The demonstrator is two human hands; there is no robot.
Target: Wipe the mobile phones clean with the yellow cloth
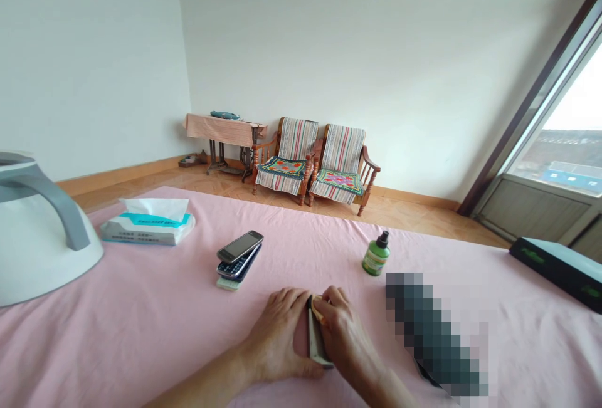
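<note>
A small flat device [318, 340], dark at its top end and pale along its side, lies on the pink cloth near the front middle. My left hand [277, 336] grips it by its ends, fingers at the far end and thumb at the near end. Over its right side, my right hand [339, 326] is closed on a yellowish cloth [318, 309] pressed against the device. Much of the device's face is hidden by the right hand. Beyond my left hand sits a pile of phones [239, 254]. A green spray bottle [377, 254] stands upright beyond my right hand.
On the pink-covered table [188, 345] are a white kettle [42, 232] at left, a tissue pack [148, 226], a pixelated dark object [435, 333] at right and a black box [559, 270] at the right edge. Two chairs [336, 157] stand by the wall.
</note>
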